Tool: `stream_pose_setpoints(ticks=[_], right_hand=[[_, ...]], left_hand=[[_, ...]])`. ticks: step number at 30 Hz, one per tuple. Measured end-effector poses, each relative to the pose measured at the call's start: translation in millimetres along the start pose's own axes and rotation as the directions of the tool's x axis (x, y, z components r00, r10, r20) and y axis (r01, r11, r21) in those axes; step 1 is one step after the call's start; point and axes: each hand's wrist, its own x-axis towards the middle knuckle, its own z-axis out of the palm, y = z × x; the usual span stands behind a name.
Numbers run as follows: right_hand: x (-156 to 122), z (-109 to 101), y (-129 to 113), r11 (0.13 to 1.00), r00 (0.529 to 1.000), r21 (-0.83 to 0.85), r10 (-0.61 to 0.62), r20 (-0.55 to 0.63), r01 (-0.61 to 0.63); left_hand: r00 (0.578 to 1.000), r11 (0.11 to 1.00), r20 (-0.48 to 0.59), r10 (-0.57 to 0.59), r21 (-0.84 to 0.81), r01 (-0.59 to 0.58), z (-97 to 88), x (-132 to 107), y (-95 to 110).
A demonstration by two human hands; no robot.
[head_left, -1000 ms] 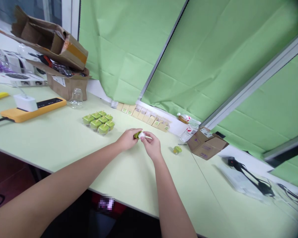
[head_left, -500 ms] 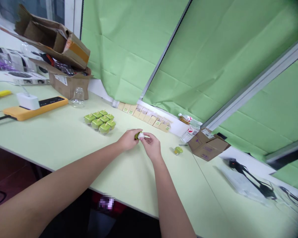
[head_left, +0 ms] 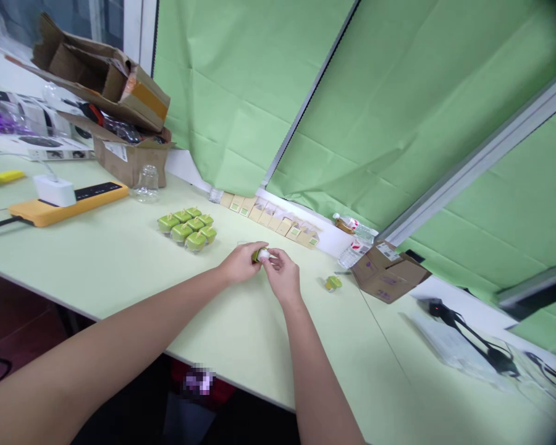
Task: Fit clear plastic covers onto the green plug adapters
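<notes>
My left hand and my right hand meet above the pale green table, both pinched on one small green-capped jar with a white part showing between the fingers. A cluster of several green-capped jars stands to the left of my hands. One more green jar lies alone to the right. A row of small beige boxes lines the table's far edge under the green curtain.
A yellow power strip with a white adapter lies at the left. Open cardboard boxes and a clear glass bottle stand behind it. A small cardboard box, plastic water bottles and a black cable are at the right.
Both hands stay pinched on the small jar in the same spot; my right fingers have shifted slightly around it. The view has drifted a little.
</notes>
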Motion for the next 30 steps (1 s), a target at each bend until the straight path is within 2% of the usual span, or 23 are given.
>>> stream_pose_setpoints(ticks=[5,8,10,14,20,24,30], right_hand=[[-0.3,-0.1,-4.5,0.996,0.996,-0.01,-0.084,-0.019,0.083],[-0.2,0.8,-4.5,0.996,0.995,0.002,-0.094,-0.03,0.094],[-0.5,2.0,-3.7,0.996,0.996,0.014,-0.082,-0.029,0.083],[-1.9,4.7,-3.4,0.997,0.997,0.021,-0.069,-0.019,0.069],[-2.7,8.1,-5.9,0.995,0.997,0.072,-0.071,-0.017,0.072],[-2.8,9.6,-8.5,0.993,0.998,0.104,-0.057,-0.028,0.059],[-3.6,11.8,-14.8,0.979,0.976,0.003,-0.201,-0.085,0.202]], left_hand=[[0.998,0.988,-0.011,-0.07,-0.142,0.067,2.7,-0.7,4.6],[0.99,0.951,0.0,-0.14,-0.28,0.134,5.5,1.3,4.6],[0.977,0.883,0.047,-0.21,-0.419,0.21,6.9,3.7,4.2],[0.923,0.678,0.205,-0.327,-0.63,0.38,7.1,10.1,3.7],[0.891,0.597,0.209,-0.402,-0.678,0.429,5.6,16.2,5.1],[0.87,0.512,0.232,-0.434,-0.732,0.451,4.9,15.7,11.0],[0.825,0.408,0.281,-0.49,-0.762,0.502,0.3,14.0,20.9]])
